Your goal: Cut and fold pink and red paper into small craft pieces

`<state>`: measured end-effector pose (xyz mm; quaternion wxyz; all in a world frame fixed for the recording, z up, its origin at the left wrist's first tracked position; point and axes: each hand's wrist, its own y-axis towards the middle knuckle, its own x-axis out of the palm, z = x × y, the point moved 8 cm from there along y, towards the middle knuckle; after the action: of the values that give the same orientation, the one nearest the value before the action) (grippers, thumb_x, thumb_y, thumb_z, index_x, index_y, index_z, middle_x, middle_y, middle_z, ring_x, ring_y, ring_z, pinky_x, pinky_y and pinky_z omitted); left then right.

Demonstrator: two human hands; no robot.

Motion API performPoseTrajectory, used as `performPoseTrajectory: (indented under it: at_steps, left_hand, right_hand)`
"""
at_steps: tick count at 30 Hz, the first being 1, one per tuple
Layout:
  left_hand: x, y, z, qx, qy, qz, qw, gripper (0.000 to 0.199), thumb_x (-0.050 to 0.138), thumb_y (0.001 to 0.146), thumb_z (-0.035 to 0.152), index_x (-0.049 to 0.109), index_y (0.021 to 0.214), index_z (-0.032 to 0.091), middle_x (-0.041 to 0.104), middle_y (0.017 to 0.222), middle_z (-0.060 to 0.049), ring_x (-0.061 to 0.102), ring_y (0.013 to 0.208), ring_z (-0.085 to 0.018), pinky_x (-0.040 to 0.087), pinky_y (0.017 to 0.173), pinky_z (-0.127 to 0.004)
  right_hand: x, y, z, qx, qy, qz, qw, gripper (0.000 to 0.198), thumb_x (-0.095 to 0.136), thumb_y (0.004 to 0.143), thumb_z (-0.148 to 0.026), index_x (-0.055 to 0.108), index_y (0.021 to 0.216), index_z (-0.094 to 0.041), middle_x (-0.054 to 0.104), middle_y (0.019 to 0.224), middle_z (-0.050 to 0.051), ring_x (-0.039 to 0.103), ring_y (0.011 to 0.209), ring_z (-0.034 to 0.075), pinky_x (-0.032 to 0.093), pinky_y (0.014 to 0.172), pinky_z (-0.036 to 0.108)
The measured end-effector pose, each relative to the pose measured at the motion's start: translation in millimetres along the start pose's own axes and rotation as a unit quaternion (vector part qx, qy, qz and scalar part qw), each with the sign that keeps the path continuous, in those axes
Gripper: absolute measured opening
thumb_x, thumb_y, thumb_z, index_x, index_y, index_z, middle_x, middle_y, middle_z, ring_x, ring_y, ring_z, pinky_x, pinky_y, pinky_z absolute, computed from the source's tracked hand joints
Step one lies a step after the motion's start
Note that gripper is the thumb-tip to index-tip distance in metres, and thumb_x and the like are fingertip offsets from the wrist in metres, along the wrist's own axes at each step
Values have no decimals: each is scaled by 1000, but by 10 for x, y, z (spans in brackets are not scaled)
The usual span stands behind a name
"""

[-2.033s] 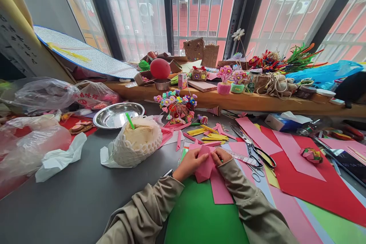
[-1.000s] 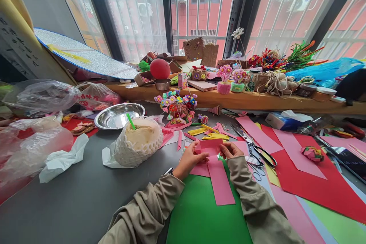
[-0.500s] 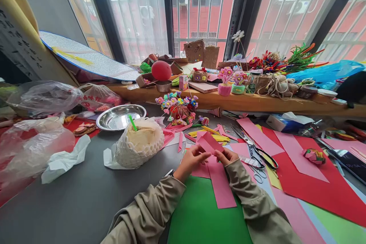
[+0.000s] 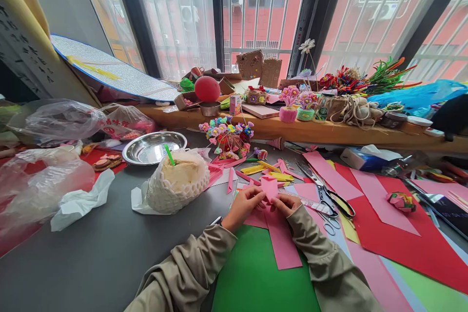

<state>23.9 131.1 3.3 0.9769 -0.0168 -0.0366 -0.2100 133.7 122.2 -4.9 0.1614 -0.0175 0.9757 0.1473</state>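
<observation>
Between both sets of fingertips I hold a small pink paper piece point(image 4: 269, 186), upright, with a fold along its top edge. My left hand point(image 4: 244, 205) pinches its left lower side; my right hand point(image 4: 287, 204) pinches the right lower side. Below them a long pink paper strip point(image 4: 282, 241) lies across a green sheet point(image 4: 265, 270). Beyond my fingers are folded yellow paper strips point(image 4: 281, 176) and pink ones. Just right of my right hand, a clear ruler point(image 4: 315, 206) lies partly under black-handled scissors point(image 4: 321, 187), with a smaller silver pair point(image 4: 330, 223) alongside.
To the left stand a foam-wrapped coconut point(image 4: 179, 180) with a green straw and a steel plate point(image 4: 155, 147). Behind is a bunch of craft flowers point(image 4: 228, 139). Red sheets point(image 4: 402, 239) and pink paper spread rightward, with a phone point(image 4: 448, 209) at the edge.
The pink piece has turned from slanting across my fingers to standing upright between them. My right hand has shifted slightly left, closer to my left hand.
</observation>
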Motion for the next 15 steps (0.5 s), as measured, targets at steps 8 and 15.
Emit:
performPoseTrajectory:
  at_steps: [8,15]
  left_hand:
    - [19,-11,-13,-18,13,-12,1000,27,55,63,38,56,65,11,57,58,-1,54,52,-9,41,50,-18]
    - [-80,3,-52,-39,6,49,998,29,54,62,39,52,65,11,54,49,0,51,42,-8,38,41,-17]
  right_hand:
    - [7,-11,3,6,-52,-9,999,36,43,70,-45,56,52,-16,56,53,2,49,51,12,39,51,23]
    - [-90,-14,-61,-21,45,59,997,24,40,72,-33,53,84,-17,55,61,1,42,40,7,38,41,21]
